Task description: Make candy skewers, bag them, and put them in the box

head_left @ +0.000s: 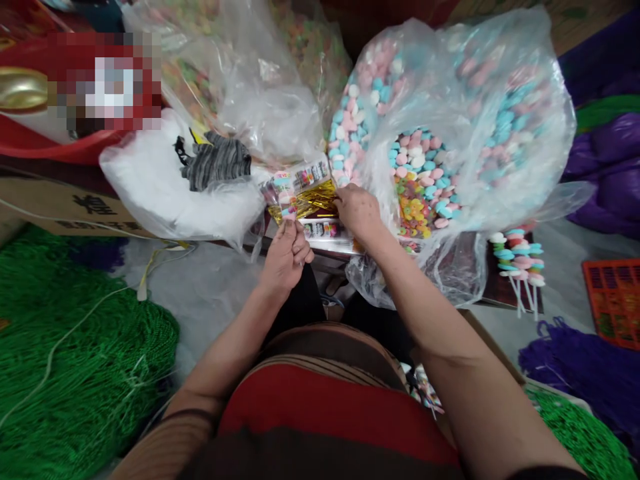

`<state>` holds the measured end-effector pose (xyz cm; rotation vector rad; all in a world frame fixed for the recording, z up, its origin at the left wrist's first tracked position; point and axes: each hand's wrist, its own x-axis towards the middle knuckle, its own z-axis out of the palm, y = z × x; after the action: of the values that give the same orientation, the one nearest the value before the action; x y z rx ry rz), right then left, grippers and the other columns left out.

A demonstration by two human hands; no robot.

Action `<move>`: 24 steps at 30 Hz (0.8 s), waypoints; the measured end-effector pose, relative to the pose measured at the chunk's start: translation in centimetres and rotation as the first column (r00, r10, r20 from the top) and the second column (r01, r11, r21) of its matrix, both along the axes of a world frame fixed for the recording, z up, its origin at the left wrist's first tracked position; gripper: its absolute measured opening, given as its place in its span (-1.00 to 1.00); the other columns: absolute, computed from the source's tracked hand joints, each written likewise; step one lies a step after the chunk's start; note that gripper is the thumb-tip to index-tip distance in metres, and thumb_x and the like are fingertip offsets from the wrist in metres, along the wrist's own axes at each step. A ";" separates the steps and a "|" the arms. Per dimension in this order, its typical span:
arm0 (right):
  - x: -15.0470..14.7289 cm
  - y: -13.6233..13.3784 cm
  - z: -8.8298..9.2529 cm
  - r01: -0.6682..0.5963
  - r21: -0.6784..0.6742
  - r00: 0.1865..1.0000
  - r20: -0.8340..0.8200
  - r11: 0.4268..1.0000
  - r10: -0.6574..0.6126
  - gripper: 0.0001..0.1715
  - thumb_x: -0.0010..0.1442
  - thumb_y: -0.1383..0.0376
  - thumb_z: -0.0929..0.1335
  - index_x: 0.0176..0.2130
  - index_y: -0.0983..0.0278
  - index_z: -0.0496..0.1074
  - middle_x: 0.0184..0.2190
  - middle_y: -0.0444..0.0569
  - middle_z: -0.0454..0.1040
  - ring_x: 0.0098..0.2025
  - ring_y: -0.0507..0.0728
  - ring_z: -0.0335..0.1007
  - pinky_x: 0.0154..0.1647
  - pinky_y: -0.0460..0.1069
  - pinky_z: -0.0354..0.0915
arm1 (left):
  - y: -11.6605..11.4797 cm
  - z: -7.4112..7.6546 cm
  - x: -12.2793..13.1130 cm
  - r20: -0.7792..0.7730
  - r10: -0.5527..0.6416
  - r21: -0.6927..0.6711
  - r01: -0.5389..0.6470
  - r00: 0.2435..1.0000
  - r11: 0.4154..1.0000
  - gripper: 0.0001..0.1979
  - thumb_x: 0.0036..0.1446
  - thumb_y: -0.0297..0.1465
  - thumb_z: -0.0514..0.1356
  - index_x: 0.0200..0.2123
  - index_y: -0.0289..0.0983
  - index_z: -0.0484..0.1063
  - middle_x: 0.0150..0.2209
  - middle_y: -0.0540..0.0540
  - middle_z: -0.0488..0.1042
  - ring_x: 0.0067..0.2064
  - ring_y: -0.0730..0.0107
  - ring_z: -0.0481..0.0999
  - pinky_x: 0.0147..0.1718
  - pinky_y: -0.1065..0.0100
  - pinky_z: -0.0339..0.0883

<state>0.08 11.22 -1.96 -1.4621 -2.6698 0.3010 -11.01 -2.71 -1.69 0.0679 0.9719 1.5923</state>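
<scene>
My left hand [287, 257] is closed around the lower end of a wrapped candy skewer [286, 195], which points away from me. Pink and pale blue pieces show through its clear wrapper. My right hand [357, 210] has its fingers bent together at the right end of a pile of gold twist ties [317, 199]; its fingertips are partly hidden. Printed clear wrappers [313, 175] lie just behind the ties, and another printed wrapper [323, 230] lies in front of them.
An open bag of pink, blue and white candies [417, 157] also holds gummy rings [413, 203]. At left are a white plastic bag [145, 180], a striped grey glove [220, 163] and a red basin [30, 143]. Assembled candy skewers [520, 257] lie at the table's right corner.
</scene>
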 end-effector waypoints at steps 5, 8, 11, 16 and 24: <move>-0.9 0.5 -0.6 0.036 0.032 0.997 0.069 0.999 -0.038 -0.55 0.36 0.42 0.15 0.01 0.44 0.54 0.00 0.37 0.54 -0.03 0.36 0.47 -0.16 0.11 0.30 | 0.0 -0.5 -0.1 -0.015 -0.012 0.040 0.012 1.000 0.999 -0.64 0.34 -0.13 0.19 -0.40 -0.26 0.32 -0.72 0.23 0.07 -0.75 0.69 0.00 -0.69 0.56 0.06; -0.7 1.1 -1.0 0.040 0.025 0.999 0.024 0.999 -0.040 -0.57 0.36 0.41 0.15 -0.02 0.43 0.54 -0.04 0.37 0.57 -0.07 0.34 0.49 -0.14 0.11 0.30 | 0.1 -0.6 -0.2 -0.020 -0.017 0.059 0.018 1.000 0.998 -0.65 0.35 -0.13 0.18 -0.39 -0.25 0.31 -0.72 0.24 0.08 -0.75 0.68 0.00 -0.70 0.55 0.05; 0.1 1.8 -1.1 0.061 -0.012 0.991 -0.118 0.998 -0.062 -0.63 0.35 0.36 0.20 -0.12 0.36 0.56 -0.15 0.24 0.62 -0.15 0.27 0.49 -0.13 0.07 0.29 | 0.1 -0.8 -0.2 -0.020 -0.017 0.075 0.018 1.000 0.997 -0.66 0.36 -0.14 0.17 -0.38 -0.24 0.31 -0.72 0.24 0.08 -0.75 0.68 0.00 -0.70 0.55 0.06; 1.2 2.1 -1.4 0.132 -0.069 0.921 -0.359 0.989 -0.148 -0.70 0.30 0.35 0.24 -0.21 0.34 0.56 -0.29 0.09 0.63 -0.27 0.18 0.47 -0.19 0.01 0.27 | 0.1 -0.4 0.1 -0.023 -0.041 0.065 0.042 0.999 0.997 -0.66 0.38 -0.15 0.15 -0.38 -0.25 0.32 -0.71 0.23 0.08 -0.75 0.69 -0.01 -0.70 0.56 0.04; -2.0 1.4 -1.7 0.053 -0.005 0.993 -0.103 0.999 -0.054 -0.62 0.36 0.33 0.22 0.03 0.31 0.53 0.04 0.24 0.53 -0.08 0.27 0.50 -0.09 0.08 0.32 | 0.1 0.3 0.4 -0.043 -0.036 0.041 0.038 0.998 0.998 -0.65 0.35 -0.13 0.18 -0.39 -0.25 0.33 -0.72 0.23 0.06 -0.76 0.68 -0.02 -0.71 0.56 0.03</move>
<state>-1.88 12.60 -3.66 -1.4735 -2.5460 0.3658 -10.60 -2.64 -1.41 0.1483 0.9649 1.5828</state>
